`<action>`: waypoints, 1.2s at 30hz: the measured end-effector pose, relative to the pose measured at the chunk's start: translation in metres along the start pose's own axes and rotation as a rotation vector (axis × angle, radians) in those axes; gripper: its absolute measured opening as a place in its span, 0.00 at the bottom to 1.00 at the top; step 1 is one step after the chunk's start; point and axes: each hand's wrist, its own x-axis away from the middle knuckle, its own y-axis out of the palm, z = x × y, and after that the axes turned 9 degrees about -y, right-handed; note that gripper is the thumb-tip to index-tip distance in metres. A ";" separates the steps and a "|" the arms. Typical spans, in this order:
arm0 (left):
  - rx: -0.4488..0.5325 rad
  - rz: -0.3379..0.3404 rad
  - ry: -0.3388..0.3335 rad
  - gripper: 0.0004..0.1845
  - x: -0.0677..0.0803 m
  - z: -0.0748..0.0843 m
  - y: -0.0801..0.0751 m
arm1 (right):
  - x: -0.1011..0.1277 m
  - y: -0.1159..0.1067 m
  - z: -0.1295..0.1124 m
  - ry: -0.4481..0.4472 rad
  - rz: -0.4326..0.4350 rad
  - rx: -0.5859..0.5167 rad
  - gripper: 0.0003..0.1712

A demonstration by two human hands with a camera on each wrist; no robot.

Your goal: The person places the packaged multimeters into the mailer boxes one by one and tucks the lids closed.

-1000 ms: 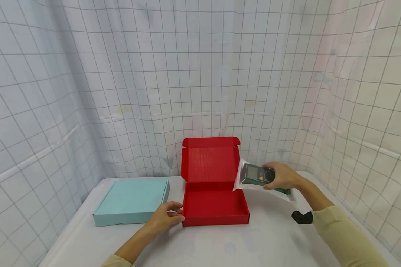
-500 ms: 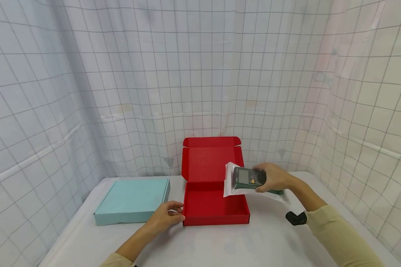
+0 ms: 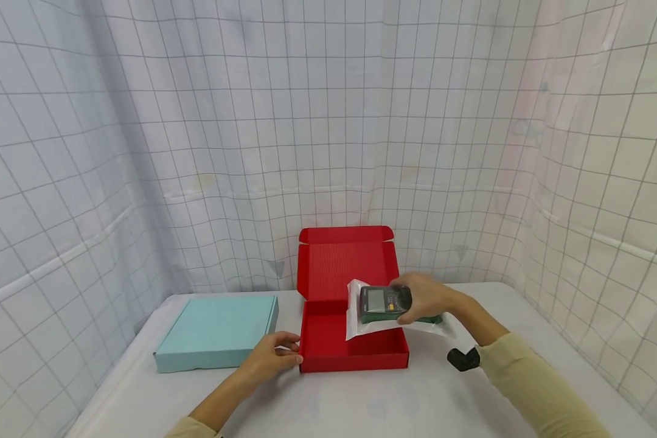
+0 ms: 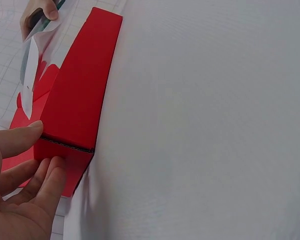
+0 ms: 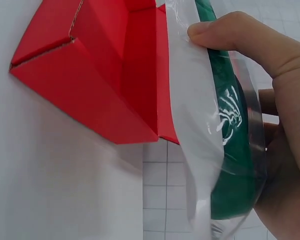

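Note:
My right hand [image 3: 424,298] grips a bagged multimeter [image 3: 376,302], dark-faced with a grey screen and a green casing. Its clear plastic bag [image 3: 354,322] hangs over the right part of the red cardboard box [image 3: 328,364]. In the right wrist view, the thumb presses the bag [image 5: 192,100] against the meter's green side [image 5: 232,165]. The box stands with its lid [image 3: 339,267] raised at the back. My left hand [image 3: 268,359] rests against the box's left side. In the left wrist view, its thumb touches the box's front corner and its fingertips lie on the side wall [image 4: 72,172].
A closed light-blue box [image 3: 219,328] lies left of the red box, just beyond my left hand. White cloth covers the table [image 3: 372,407]. A grid-patterned curtain [image 3: 328,121] encloses the back and both sides. A black strap piece [image 3: 463,359] sits by my right sleeve.
My right hand has carried the bagged multimeter left and lower, from beside the red box to over it. My left hand and both boxes have stayed put.

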 end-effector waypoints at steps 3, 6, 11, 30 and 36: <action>-0.001 0.003 -0.003 0.26 0.000 0.000 0.000 | -0.005 0.005 -0.003 -0.005 -0.013 -0.003 0.42; -0.009 0.015 -0.009 0.26 -0.002 0.000 0.001 | -0.011 0.011 -0.004 -0.011 -0.024 -0.001 0.43; -0.013 0.030 -0.014 0.26 -0.004 -0.001 0.002 | -0.019 0.021 -0.005 -0.028 -0.037 -0.023 0.41; -0.033 0.059 -0.061 0.29 -0.003 -0.001 0.003 | -0.053 0.051 -0.022 -0.082 -0.078 -0.043 0.41; -0.031 0.055 -0.048 0.27 -0.002 0.001 0.004 | -0.059 0.058 -0.023 -0.082 -0.076 -0.046 0.41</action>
